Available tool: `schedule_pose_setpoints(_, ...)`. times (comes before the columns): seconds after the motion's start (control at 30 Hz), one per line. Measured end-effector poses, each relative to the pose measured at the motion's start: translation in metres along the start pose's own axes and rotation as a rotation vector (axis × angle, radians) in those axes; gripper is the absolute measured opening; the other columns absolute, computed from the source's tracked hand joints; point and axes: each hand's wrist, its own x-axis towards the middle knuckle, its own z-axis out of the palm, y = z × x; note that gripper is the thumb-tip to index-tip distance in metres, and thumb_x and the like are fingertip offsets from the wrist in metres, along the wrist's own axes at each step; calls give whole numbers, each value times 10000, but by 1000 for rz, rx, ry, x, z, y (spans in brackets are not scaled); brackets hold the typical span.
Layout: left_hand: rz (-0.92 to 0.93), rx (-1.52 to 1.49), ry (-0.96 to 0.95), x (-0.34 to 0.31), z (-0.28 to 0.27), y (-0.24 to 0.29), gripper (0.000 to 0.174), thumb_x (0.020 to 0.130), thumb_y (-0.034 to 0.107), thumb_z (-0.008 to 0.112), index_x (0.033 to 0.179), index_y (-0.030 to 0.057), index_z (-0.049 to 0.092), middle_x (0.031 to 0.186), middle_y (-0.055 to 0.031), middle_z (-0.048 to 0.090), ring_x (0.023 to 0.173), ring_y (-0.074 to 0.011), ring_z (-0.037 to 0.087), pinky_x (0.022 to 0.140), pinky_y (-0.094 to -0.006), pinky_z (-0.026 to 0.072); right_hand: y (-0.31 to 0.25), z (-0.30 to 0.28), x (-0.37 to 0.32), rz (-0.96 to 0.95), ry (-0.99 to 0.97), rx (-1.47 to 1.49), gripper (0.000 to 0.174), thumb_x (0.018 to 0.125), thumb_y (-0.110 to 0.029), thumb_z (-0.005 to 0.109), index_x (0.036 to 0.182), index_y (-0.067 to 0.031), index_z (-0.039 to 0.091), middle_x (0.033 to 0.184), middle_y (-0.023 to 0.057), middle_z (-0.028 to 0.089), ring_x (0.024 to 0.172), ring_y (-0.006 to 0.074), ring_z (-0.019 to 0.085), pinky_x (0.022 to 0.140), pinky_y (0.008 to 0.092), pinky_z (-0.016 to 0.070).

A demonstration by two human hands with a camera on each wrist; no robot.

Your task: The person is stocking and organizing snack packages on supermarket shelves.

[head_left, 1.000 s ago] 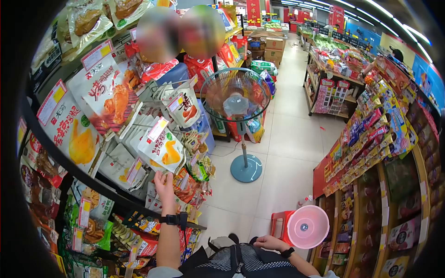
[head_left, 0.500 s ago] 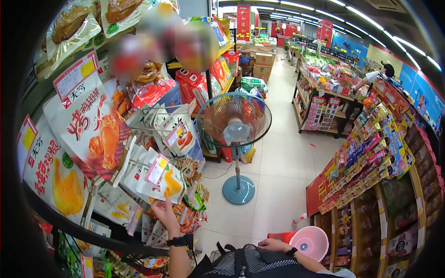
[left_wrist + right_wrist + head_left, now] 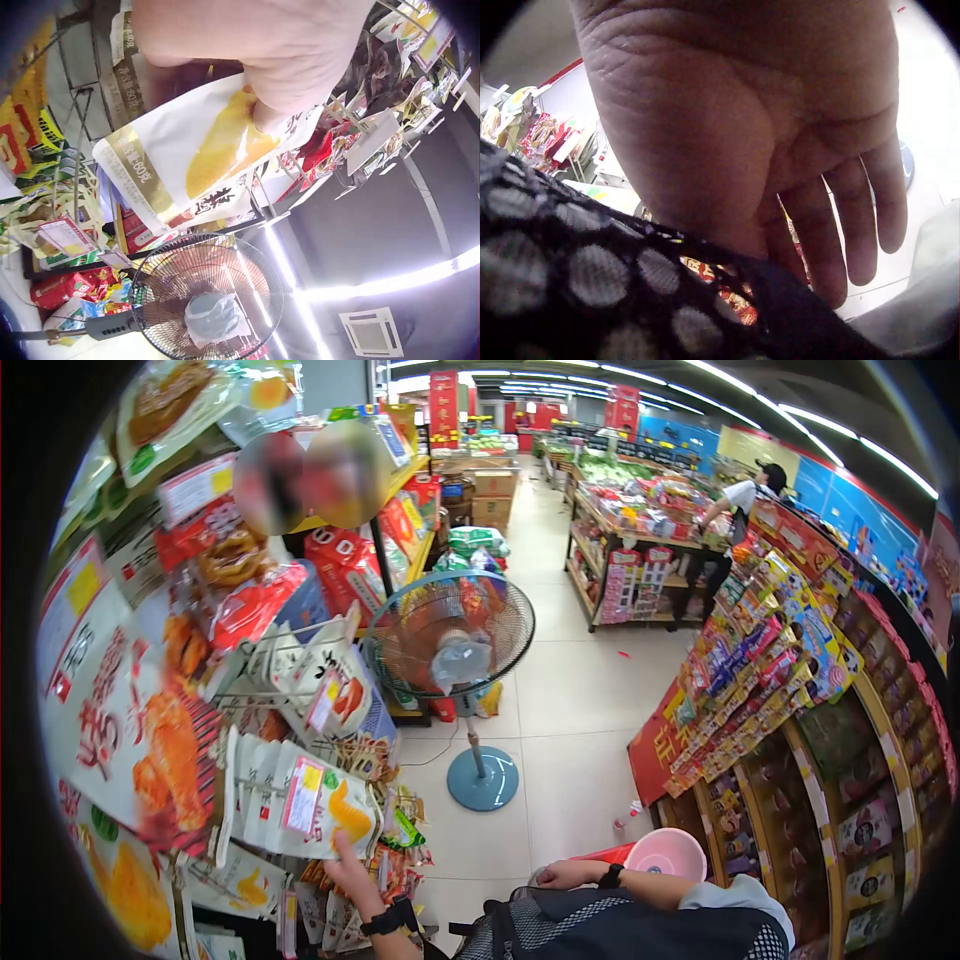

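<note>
A white packet (image 3: 350,810) with a yellow chicken-wing picture hangs at the front of a rack row in the head view. My left hand (image 3: 352,880) holds its lower edge. The left wrist view shows the packet (image 3: 225,150) between the thumb and fingers of my left hand (image 3: 277,52), with the thumb on its printed front. My right hand (image 3: 570,874) lies by the black mesh bag (image 3: 630,925) at my front. Seen from the right wrist, the palm and relaxed fingers of that hand (image 3: 742,142) hold nothing, beside the mesh (image 3: 592,270).
A standing fan (image 3: 480,775) is on the aisle floor just past the rack. Snack shelves (image 3: 780,790) line the right side, with a pink basin (image 3: 668,852) near them. Farther off, a person (image 3: 745,500) in a cap stands at a display table.
The head view has turned, so the fan and left rack appear farther left and the rack looks closer. My left hand stays at the packet's lower edge; the right hand remains by the bag.
</note>
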Motion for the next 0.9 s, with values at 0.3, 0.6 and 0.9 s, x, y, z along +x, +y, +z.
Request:
schedule_pose_setpoints(0.3, -163, -181, 226, -31, -2, 16, 426, 1009, 290, 569, 1253, -58, 572, 1213, -125, 626, 1058, -205, 606, 948, -356, 472, 42, -24, 19, -151, 12, 42, 361, 978, -340, 524, 846, -21, 629, 725, 133, 608, 684, 245, 572, 676, 389, 456)
schedule_pose_setpoints(0.6, -425, -457, 191, -70, -33, 8, 287, 986, 343, 601, 1114, 86, 607, 977, -106, 645, 839, -238, 623, 626, -405, 525, 43, -82, 32, -124, -52, 94, 348, 946, -321, 556, 827, -10, 657, 712, 94, 645, 681, 210, 620, 656, 360, 471)
schedule_pose_setpoints(0.9, -396, -294, 125, -89, 13, 17, 301, 973, 261, 597, 1174, 37, 582, 1048, -100, 643, 917, -220, 610, 747, -372, 499, 40, -119, 58, -185, -111, 160, 360, 965, -315, 549, 810, -2, 634, 702, 90, 624, 642, 185, 592, 594, 342, 477)
